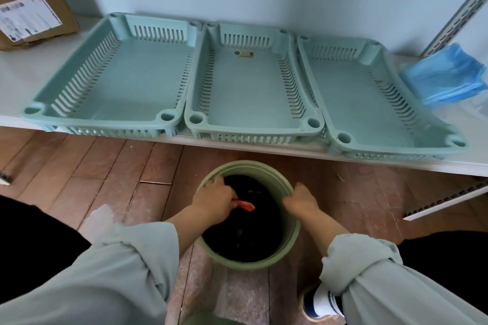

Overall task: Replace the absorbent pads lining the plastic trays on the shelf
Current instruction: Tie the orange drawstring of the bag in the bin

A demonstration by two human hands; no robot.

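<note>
Three pale green plastic trays stand side by side on the white shelf: the left tray [66, 103], the middle tray [264, 126] and the right tray [369, 148]. No pad lies in any of them. A stack of blue absorbent pads [446, 76] sits on the shelf right of the trays. Below, on the floor, stands a green bin [293, 235] with a black liner [250, 235]. My left hand [214, 200] is over the bin's left side and pinches a red strip [245, 205]. My right hand [301, 200] curls over the bin's right rim.
A cardboard box [31, 8] with a label sits at the shelf's far left. A perforated metal upright [459, 8] rises at the right. The floor is red-brown tile; my shoe [319, 303] is beside the bin, and a white slotted rail [449, 200] lies at the right.
</note>
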